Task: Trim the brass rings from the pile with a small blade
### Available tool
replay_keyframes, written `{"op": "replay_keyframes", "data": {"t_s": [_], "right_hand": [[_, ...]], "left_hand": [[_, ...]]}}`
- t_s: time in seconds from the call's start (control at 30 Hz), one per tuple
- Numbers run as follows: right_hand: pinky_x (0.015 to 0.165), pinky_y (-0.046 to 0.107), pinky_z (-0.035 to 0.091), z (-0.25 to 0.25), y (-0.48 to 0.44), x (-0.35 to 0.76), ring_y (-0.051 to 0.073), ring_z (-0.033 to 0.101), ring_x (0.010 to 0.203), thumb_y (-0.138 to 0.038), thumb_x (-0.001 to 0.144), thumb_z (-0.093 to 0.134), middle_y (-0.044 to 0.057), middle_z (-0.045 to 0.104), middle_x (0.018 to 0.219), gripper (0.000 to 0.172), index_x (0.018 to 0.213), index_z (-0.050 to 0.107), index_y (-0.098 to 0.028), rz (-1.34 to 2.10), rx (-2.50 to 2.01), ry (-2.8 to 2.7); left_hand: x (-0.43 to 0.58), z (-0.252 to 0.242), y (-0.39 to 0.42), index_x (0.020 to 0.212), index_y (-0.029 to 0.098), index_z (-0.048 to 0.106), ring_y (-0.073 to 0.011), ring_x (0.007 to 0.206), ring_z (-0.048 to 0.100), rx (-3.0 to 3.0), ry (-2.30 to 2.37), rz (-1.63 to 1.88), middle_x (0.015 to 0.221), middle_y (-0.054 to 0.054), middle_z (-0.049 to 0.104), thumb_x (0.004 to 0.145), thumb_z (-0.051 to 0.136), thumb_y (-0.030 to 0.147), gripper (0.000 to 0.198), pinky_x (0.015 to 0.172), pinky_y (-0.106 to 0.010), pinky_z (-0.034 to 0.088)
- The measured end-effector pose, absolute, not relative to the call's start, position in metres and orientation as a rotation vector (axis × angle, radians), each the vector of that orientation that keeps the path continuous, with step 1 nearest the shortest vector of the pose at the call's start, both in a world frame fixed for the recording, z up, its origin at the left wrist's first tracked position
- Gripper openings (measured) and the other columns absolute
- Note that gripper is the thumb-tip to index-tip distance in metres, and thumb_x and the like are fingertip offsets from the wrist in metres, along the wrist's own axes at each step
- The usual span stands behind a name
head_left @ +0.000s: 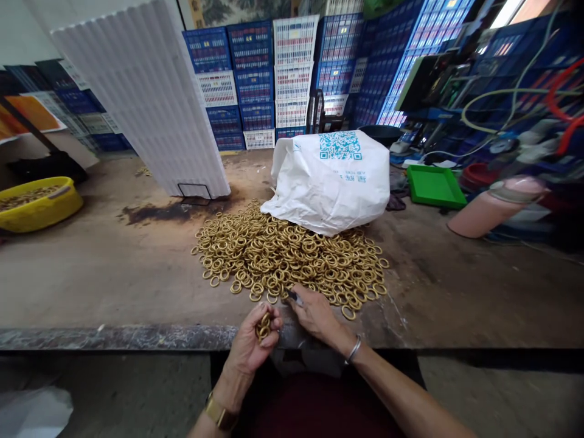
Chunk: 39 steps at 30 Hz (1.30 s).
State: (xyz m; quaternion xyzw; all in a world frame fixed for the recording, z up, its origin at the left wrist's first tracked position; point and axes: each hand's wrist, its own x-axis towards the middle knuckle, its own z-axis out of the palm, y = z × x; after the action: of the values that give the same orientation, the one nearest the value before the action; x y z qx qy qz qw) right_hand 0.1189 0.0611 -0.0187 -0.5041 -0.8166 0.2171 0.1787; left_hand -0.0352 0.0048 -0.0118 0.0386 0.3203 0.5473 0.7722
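Several gold-coloured metal rings (pixel 263 327) sit in the curled fingers of my left hand (pixel 252 340), just in front of the table's near edge. My right hand (pixel 314 314) is closed around a small dark tool (pixel 294 297), whose exact kind I cannot make out. Its tip reaches the front of a wide pile of gold-coloured rings (pixel 292 258) on the table. Some rings lie loose around the pile's border. Behind it, a white woven sack (pixel 337 188) with blue print lies on its side, its mouth against the rings.
A wooden table (pixel 114 274) spans the view. White corrugated board (pixel 150 97) stands upright at the back left, near a yellow basin (pixel 41 207). On the right are a green tray (pixel 435 186) and a pink cylinder (pixel 495 207). Stacked crates (pixel 250 85) line the back.
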Motion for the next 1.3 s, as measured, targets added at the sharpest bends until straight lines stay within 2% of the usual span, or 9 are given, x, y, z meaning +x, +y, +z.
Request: {"op": "replay_keyframes", "data": {"t_s": [0.2,0.37,0.53,0.8,1.0,1.13,1.3], "right_hand": [[0.052,0.021,0.032,-0.018,0.073,0.125,0.01,0.041,0.052,-0.027,0.075,0.045,-0.004,0.046,0.056,0.012,0.066,0.05,-0.019,1.039,-1.39,-1.857],[0.048,0.02,0.031,-0.021,0.079,0.131,0.008,0.037,0.049,-0.025,0.065,0.051,-0.007,0.042,0.054,0.009,0.069,0.049,-0.018,1.26,-1.379,-1.559],[0.037,0.018,0.025,-0.016,0.079,0.136,0.005,0.029,0.037,-0.032,0.066,0.051,-0.01,0.038,0.048,0.015,0.072,0.045,-0.019,1.544,-1.347,-1.347],[0.032,0.015,0.02,-0.005,0.08,0.136,0.003,0.026,0.036,-0.038,0.068,0.056,-0.01,0.037,0.047,0.023,0.07,0.043,-0.019,1.695,-1.19,-1.151],[0.034,0.014,0.018,-0.002,0.076,0.135,0.001,0.024,0.034,-0.04,0.069,0.06,-0.011,0.037,0.051,0.029,0.077,0.041,-0.02,1.933,-1.023,-0.979],[0.034,0.014,0.018,-0.005,0.073,0.132,0.001,0.024,0.034,-0.04,0.071,0.06,-0.011,0.038,0.052,0.029,0.079,0.04,-0.021,2.027,-0.934,-0.924],[0.034,0.015,0.022,-0.01,0.076,0.13,0.003,0.031,0.038,-0.04,0.071,0.057,-0.008,0.043,0.052,0.024,0.076,0.047,-0.018,1.779,-1.126,-1.16]], "left_hand": [[-0.032,-0.015,0.012,0.073,0.013,0.053,-0.0077,0.056,0.05,0.045,0.693,1.181,0.07,-0.003,0.055,0.071,0.061,0.024,0.014,0.031,-0.009,0.023],[-0.025,-0.01,0.019,0.074,0.014,0.05,-0.0051,0.053,0.048,0.078,0.73,1.172,0.069,0.0,0.052,0.065,0.066,0.015,0.018,0.032,-0.008,0.022],[-0.021,-0.01,0.027,0.077,0.014,0.051,-0.0048,0.053,0.049,0.09,0.695,1.151,0.069,0.0,0.051,0.064,0.067,0.015,0.021,0.032,-0.008,0.02],[-0.009,-0.009,0.034,0.076,0.013,0.055,-0.005,0.05,0.048,0.336,0.881,1.18,0.064,0.002,0.051,0.062,0.07,0.029,0.026,0.032,-0.01,0.018],[0.006,-0.01,0.036,0.09,0.016,0.055,-0.0038,0.039,0.039,0.536,1.154,1.237,0.054,0.006,0.048,0.064,0.066,0.041,0.038,0.033,-0.013,0.016],[0.008,-0.01,0.036,0.084,0.017,0.054,-0.0032,0.037,0.035,0.604,1.164,1.203,0.051,0.007,0.045,0.067,0.062,0.044,0.034,0.034,-0.014,0.016],[0.006,-0.011,0.035,0.077,0.017,0.055,-0.0043,0.038,0.031,0.822,1.294,1.231,0.046,0.008,0.04,0.073,0.057,0.042,0.026,0.037,-0.016,0.021]]}}
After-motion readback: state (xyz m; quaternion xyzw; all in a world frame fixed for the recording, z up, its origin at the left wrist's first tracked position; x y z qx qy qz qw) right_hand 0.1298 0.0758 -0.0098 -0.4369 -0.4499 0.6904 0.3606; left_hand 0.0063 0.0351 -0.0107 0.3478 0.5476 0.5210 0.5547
